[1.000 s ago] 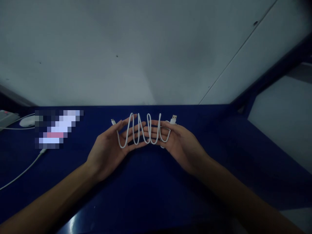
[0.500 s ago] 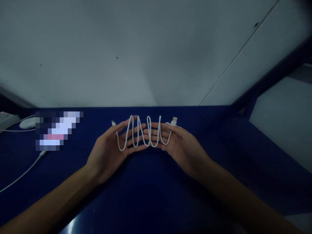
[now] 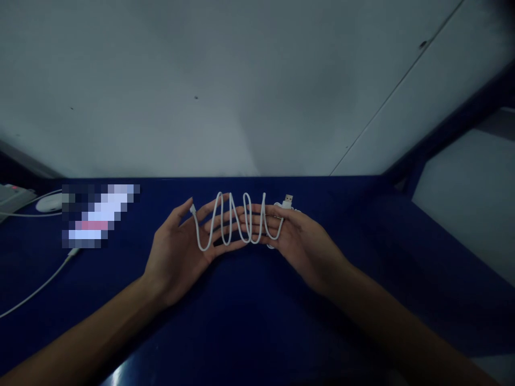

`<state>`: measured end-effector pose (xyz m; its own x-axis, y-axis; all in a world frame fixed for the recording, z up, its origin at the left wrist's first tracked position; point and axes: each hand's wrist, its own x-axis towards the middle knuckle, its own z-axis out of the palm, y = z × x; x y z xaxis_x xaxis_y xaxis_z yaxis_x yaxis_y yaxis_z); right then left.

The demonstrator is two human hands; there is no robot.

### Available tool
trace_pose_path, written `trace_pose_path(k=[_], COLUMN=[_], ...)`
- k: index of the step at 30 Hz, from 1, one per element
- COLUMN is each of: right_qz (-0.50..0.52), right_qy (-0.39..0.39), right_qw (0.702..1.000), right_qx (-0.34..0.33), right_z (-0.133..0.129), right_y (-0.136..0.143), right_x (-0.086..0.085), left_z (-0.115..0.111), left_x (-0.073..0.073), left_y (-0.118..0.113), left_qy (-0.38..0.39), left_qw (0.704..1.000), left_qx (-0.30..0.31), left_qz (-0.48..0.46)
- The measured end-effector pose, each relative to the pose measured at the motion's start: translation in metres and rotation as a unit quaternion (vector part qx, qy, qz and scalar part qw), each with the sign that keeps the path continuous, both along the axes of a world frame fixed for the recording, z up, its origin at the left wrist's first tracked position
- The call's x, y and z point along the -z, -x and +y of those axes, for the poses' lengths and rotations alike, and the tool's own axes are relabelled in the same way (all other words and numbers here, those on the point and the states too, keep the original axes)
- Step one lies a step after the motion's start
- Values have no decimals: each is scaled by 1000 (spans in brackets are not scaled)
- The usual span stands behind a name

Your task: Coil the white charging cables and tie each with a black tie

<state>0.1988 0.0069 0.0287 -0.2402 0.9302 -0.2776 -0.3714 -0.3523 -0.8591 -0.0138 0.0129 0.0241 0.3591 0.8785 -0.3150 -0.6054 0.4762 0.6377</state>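
Note:
A white cable (image 3: 247,217) lies in several zigzag loops across the palms and fingers of both hands. My left hand (image 3: 181,252) has its palm up and fingers spread beneath the loops, its thumb raised beside the small connector (image 3: 192,209). My right hand (image 3: 301,241) supports the other end, with the thumb pressed on the cable just below the USB plug (image 3: 287,200), which points up. The fingertips of both hands meet or overlap in the middle. More white cable shows behind the right fingers.
On the blue table (image 3: 241,332), at the left, a blurred-out bright device (image 3: 100,214) has a white cord (image 3: 48,280) attached. Beside it are a white rounded object (image 3: 50,202) and a pale box (image 3: 14,198). A grey panel (image 3: 201,123) stands behind.
My left thumb has lifted away from its fingers, and the small connector has tilted and shifted slightly right. My right hand has barely moved.

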Motion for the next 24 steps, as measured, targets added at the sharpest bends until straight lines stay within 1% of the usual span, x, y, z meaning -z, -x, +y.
trace_pose_path(k=[5,9,24], right_qz=[7,5,8], right_qy=[7,13,10], right_qw=[1000,1000,1000], right_qx=[2,7,3], right_z=[1,1,0], right_y=[0,-1,0], right_x=[2,2,-1], left_z=[2,4,2], left_x=[2,4,3], left_y=[1,4,3], left_qy=[12,7,14], left_qw=[1000,1000,999], left_qx=[-11,-16,-26], left_qz=[-13,-24,-25])
